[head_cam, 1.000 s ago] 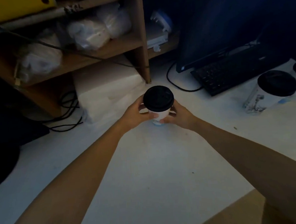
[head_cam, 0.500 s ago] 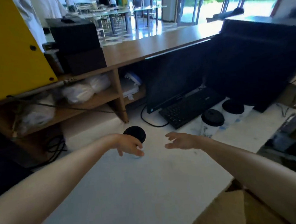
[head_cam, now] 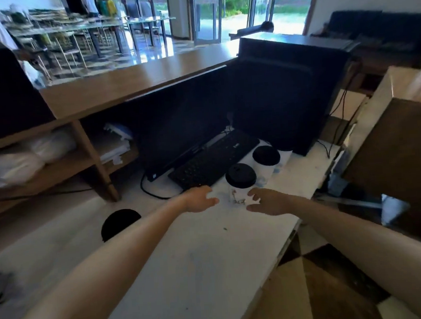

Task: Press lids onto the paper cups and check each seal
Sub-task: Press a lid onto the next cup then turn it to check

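Note:
Three white paper cups with black lids stand on the white table (head_cam: 198,258). One lidded cup (head_cam: 240,182) is in front of the keyboard, and a second lidded cup (head_cam: 266,159) stands just behind it to the right. The third cup (head_cam: 119,222) is further left, and my left forearm hides most of it. My left hand (head_cam: 200,199) is open just left of the nearest cup. My right hand (head_cam: 263,201) is open on that cup's right side, fingertips close to its base. Neither hand grips anything.
A black keyboard (head_cam: 214,159) and a dark monitor (head_cam: 178,134) stand behind the cups, with a black box (head_cam: 286,93) to their right. A wooden shelf post (head_cam: 99,166) rises at the left. The table's edge (head_cam: 284,248) drops off on the right.
Both hands let go of the first lidded cup, which stays at the left. They moved right to either side of another lidded cup, and the view swung up and right.

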Demonstrator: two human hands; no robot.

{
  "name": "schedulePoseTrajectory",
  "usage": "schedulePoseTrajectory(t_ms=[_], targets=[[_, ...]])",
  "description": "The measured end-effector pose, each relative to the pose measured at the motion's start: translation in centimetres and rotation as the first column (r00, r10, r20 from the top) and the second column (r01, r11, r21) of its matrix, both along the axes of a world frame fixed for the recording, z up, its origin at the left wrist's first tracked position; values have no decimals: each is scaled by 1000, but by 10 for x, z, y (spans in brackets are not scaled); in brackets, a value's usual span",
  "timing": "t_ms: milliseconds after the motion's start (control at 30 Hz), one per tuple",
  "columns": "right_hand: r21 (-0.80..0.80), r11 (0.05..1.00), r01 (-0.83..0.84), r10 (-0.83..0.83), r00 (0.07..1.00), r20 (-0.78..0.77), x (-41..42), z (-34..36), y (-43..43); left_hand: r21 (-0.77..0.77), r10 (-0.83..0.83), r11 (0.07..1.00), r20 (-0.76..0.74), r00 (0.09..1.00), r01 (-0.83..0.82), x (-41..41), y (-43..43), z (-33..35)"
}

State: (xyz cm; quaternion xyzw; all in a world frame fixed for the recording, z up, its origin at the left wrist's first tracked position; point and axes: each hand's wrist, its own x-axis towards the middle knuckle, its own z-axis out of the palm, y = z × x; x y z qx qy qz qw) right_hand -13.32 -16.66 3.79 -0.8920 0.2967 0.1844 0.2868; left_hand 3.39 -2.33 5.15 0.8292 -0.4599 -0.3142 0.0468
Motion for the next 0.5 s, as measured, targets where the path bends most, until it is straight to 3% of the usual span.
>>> schedulePoseTrajectory(t_ms=[200, 333, 500], targets=[[3, 995, 100, -100, 994, 42, -6, -48, -59, -249, 290, 923, -51, 956, -293, -9, -63, -60], [105, 974, 201, -218, 956, 198, 10, -70, -88, -387, 530, 728, -207, 823, -566, -13, -92, -73], [458, 819, 346, -536, 746, 395, 33, -82, -102, -476, 572, 456, -491, 657, -752, -23, -114, -74]])
